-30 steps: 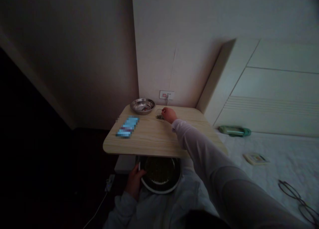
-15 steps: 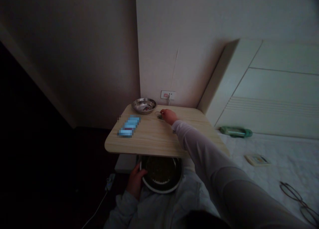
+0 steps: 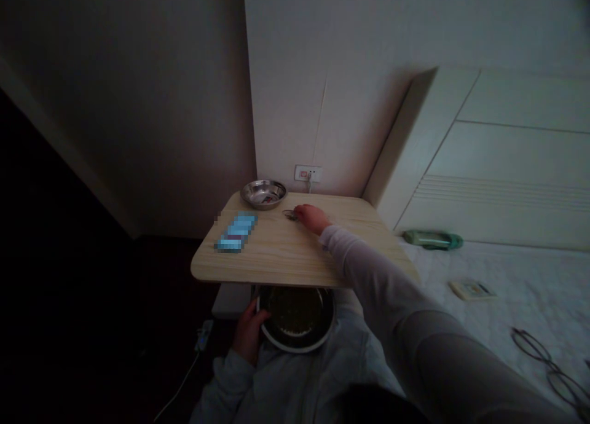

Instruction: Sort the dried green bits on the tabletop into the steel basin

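Observation:
My right hand [image 3: 311, 217] reaches far out over a light wooden table [image 3: 281, 258], fingers curled on a small dark thing [image 3: 289, 214] that lies on the tabletop; what it is I cannot make out. A steel bowl [image 3: 263, 193] stands just beyond, at the table's far edge. My left hand [image 3: 249, 333] grips the rim of a large dark bowl [image 3: 295, 319] held in my lap, below the table's near edge, with something greenish inside it.
A blue flat object [image 3: 235, 231] lies on the table's left side. A wall socket [image 3: 308, 174] sits behind the table. On the white bed to the right lie a green case [image 3: 432, 239], a small card [image 3: 472, 289] and glasses [image 3: 548, 372]. A white cable [image 3: 182, 381] runs on the dark floor.
My right hand has slid slightly left and nearer along the tabletop with the small dark thing. The left hand and the big bowl have stayed put.

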`<state>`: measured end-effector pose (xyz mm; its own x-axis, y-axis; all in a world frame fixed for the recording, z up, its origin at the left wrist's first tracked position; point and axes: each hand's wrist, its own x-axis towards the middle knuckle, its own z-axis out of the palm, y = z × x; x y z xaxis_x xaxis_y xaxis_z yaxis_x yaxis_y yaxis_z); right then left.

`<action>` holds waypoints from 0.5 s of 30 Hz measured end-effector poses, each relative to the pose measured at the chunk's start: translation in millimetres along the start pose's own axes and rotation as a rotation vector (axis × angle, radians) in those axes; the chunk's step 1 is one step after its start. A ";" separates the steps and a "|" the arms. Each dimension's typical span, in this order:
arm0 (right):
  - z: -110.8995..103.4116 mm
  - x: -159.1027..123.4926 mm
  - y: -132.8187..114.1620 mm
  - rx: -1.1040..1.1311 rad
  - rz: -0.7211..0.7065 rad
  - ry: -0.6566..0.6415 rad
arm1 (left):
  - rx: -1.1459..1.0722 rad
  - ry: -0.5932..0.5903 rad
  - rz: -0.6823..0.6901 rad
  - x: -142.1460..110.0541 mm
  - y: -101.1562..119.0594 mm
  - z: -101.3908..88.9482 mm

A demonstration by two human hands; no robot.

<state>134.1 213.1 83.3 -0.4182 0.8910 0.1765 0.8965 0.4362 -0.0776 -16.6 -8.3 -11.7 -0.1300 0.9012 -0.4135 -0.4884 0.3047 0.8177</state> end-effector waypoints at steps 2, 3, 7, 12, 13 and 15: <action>-0.8 -2.1 0.7 0.002 -0.004 -0.004 | 0.007 -0.005 0.007 -0.7 0.2 0.0; -1.0 -2.9 1.0 0.005 -0.006 -0.003 | 0.010 -0.003 0.011 -1.2 0.4 0.2; -0.2 -5.6 2.9 0.025 -0.032 0.014 | 0.018 0.006 0.008 -2.5 1.3 0.6; 0.5 -9.8 3.8 0.031 -0.065 0.034 | 0.017 0.001 0.010 -2.9 2.5 1.5; 0.1 -11.0 3.5 0.032 -0.065 0.032 | 0.020 0.008 0.008 -3.2 3.0 2.1; -1.1 -13.6 2.7 0.038 -0.058 0.020 | 0.023 0.018 0.004 -3.9 3.9 3.2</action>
<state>142.4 202.0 81.8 -0.4658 0.8617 0.2013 0.8646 0.4916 -0.1039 -15.3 -9.6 -5.6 -0.1478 0.8966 -0.4175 -0.4676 0.3086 0.8283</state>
